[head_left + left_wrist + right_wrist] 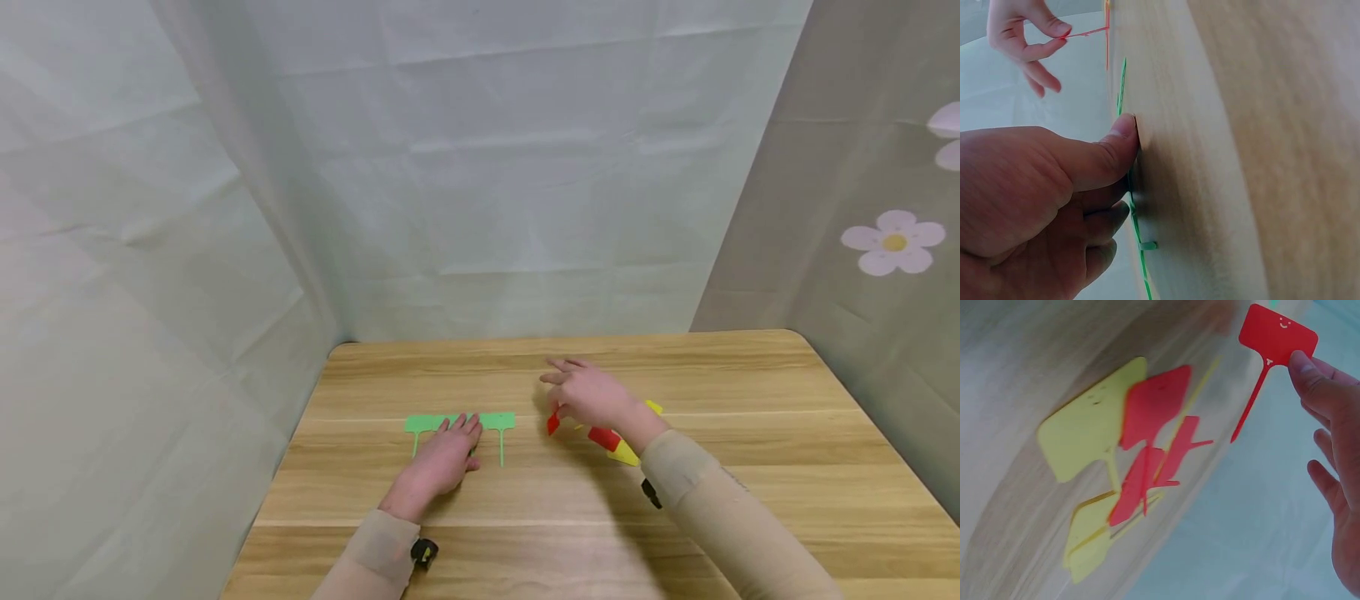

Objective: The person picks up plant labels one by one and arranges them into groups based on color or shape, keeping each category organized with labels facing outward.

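Several green plant labels [497,420] lie side by side in a row on the table, their thin stakes pointing toward me. My left hand [442,460] rests over the middle of that row, fingers extended across the labels and hiding part of them. To the right, my right hand [592,396] pinches a red plant label [1279,334] by its edge, between thumb and finger, above the table. This label has a small smiling cutout. Beneath and beside that hand is a loose pile of red labels [1157,403] and yellow labels [1088,425], partly overlapping.
The wooden table [525,542] has its far edge against a pale hanging cloth [525,183]. Similar cloth stands along the left side, and a brown cloth with flowers [894,242] hangs at the right. A black wrist camera [424,552] sits on the left wrist.
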Tool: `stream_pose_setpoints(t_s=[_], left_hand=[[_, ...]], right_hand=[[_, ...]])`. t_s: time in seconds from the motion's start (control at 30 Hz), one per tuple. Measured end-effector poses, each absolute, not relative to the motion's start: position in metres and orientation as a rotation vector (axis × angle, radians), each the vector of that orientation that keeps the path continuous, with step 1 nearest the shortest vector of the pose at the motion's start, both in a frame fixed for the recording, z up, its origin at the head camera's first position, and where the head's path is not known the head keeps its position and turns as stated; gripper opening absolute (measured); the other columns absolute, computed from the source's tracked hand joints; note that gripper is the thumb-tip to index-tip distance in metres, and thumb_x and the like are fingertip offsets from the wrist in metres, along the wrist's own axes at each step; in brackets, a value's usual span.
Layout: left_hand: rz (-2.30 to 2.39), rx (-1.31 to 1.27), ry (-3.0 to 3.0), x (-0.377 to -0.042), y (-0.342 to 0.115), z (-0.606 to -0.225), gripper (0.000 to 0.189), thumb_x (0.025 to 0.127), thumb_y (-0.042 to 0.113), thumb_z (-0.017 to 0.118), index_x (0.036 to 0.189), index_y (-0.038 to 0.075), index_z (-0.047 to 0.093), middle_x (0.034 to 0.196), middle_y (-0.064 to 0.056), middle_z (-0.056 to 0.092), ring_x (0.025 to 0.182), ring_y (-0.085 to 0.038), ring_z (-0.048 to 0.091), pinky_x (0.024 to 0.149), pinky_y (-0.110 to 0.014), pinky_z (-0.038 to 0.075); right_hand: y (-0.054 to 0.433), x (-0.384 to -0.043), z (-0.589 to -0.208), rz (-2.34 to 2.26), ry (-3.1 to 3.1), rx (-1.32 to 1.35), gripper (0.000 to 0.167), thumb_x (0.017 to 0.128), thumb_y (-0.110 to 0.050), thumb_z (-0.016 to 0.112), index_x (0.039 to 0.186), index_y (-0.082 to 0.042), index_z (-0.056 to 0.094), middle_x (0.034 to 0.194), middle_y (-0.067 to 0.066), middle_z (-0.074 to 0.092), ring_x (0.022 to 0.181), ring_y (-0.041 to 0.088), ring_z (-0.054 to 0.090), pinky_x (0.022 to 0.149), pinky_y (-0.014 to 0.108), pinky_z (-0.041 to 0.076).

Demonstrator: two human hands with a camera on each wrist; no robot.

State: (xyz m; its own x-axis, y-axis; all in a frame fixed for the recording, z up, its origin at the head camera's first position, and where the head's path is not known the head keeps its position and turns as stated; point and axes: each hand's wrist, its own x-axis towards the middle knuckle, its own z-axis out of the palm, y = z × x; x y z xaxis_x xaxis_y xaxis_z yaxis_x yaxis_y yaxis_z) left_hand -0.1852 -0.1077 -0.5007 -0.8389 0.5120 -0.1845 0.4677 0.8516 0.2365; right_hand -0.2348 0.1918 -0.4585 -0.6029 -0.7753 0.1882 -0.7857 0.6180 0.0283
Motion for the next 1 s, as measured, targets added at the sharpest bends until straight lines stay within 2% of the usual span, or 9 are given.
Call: stream_pose_setpoints(t_s=[0.23, 0.33, 0.53, 0.57, 0.7, 0.8, 0.83, 0.9, 1.0], left_hand=[[0.265, 0.748, 2.792, -0.187, -0.110, -0.502, 0.064, 0.102, 0.021, 0.071, 0.156, -0.006, 0.049, 0.168, -0.020, 0.039, 0.157, -0.039, 0.034, 0.129, -0.054, 0.025], [0.272, 0.743, 2.791, -0.188, -0.110, -0.503, 0.064, 0.102, 0.021, 0.071, 0.157, -0.005, 0.049, 0.168, -0.020, 0.038, 0.157, -0.039, 0.034, 0.129, -0.055, 0.024], [0.261, 0.734, 2.792, -0.189, -0.109, -0.504, 0.064, 0.103, 0.020, 0.071, 0.157, -0.005, 0.049, 0.168, -0.020, 0.038, 0.157, -0.039, 0.034, 0.129, -0.054, 0.025], [0.263, 0.732, 2.792, -0.189, -0.109, -0.504, 0.064, 0.103, 0.020, 0.071, 0.157, -0.005, 0.049, 0.168, -0.020, 0.038, 0.157, -0.039, 0.034, 0.129, -0.054, 0.025], [0.268, 0.730, 2.793, -0.188, -0.109, -0.502, 0.063, 0.102, 0.020, 0.071, 0.156, -0.005, 0.049, 0.168, -0.020, 0.039, 0.157, -0.039, 0.034, 0.129, -0.054, 0.025], [0.269, 0.728, 2.794, -0.188, -0.109, -0.502, 0.063, 0.102, 0.019, 0.071, 0.156, -0.006, 0.049, 0.168, -0.020, 0.039, 0.157, -0.039, 0.034, 0.129, -0.054, 0.024], [0.269, 0.727, 2.794, -0.188, -0.109, -0.502, 0.063, 0.102, 0.019, 0.071, 0.156, -0.006, 0.049, 0.168, -0.021, 0.039, 0.157, -0.039, 0.034, 0.129, -0.054, 0.024], [0.267, 0.724, 2.793, -0.187, -0.109, -0.502, 0.064, 0.103, 0.019, 0.071, 0.157, -0.005, 0.048, 0.168, -0.020, 0.038, 0.157, -0.039, 0.033, 0.129, -0.053, 0.024], [0.266, 0.719, 2.790, -0.186, -0.109, -0.502, 0.064, 0.103, 0.019, 0.071, 0.157, -0.005, 0.048, 0.169, -0.020, 0.038, 0.157, -0.038, 0.033, 0.130, -0.053, 0.024]], right_hand=[[0.191, -0.231, -0.441, 0.518, -2.770, 0.938, 0.013, 0.091, -0.020, 0.087, 0.089, -0.021, 0.074, 0.146, 0.021, 0.064, 0.153, 0.049, 0.036, 0.121, 0.068, 0.034], [0.193, -0.231, -0.436, 0.713, -2.780, 0.755, 0.014, 0.094, -0.020, 0.085, 0.089, -0.020, 0.072, 0.149, 0.021, 0.062, 0.155, 0.048, 0.033, 0.120, 0.068, 0.035], [0.205, -0.230, -0.437, 1.076, -2.769, 0.405, 0.007, 0.099, -0.020, 0.081, 0.095, -0.015, 0.076, 0.155, 0.022, 0.056, 0.158, 0.048, 0.026, 0.120, 0.070, 0.032], [0.207, -0.229, -0.438, 1.139, -2.758, 0.340, 0.008, 0.100, -0.021, 0.080, 0.097, -0.014, 0.077, 0.156, 0.022, 0.055, 0.158, 0.047, 0.026, 0.120, 0.071, 0.032], [0.216, -0.225, -0.442, 1.407, -2.672, 0.078, 0.023, 0.103, -0.030, 0.076, 0.108, -0.009, 0.079, 0.158, 0.017, 0.055, 0.157, 0.042, 0.033, 0.108, 0.062, 0.050], [0.221, -0.220, -0.447, 1.578, -2.598, -0.096, 0.033, 0.104, -0.035, 0.073, 0.116, -0.005, 0.078, 0.158, 0.015, 0.056, 0.153, 0.040, 0.040, 0.103, 0.055, 0.054], [0.222, -0.219, -0.449, 1.624, -2.576, -0.140, 0.035, 0.104, -0.035, 0.073, 0.117, -0.003, 0.077, 0.157, 0.015, 0.056, 0.151, 0.040, 0.042, 0.110, 0.055, 0.050], [0.222, -0.215, -0.453, 1.684, -2.546, -0.213, 0.037, 0.104, -0.035, 0.072, 0.120, -0.002, 0.077, 0.156, 0.015, 0.058, 0.151, 0.039, 0.042, 0.116, 0.055, 0.045], [0.220, -0.211, -0.459, 1.757, -2.505, -0.275, 0.038, 0.104, -0.033, 0.071, 0.123, 0.000, 0.077, 0.156, 0.016, 0.057, 0.151, 0.038, 0.041, 0.119, 0.053, 0.041]])
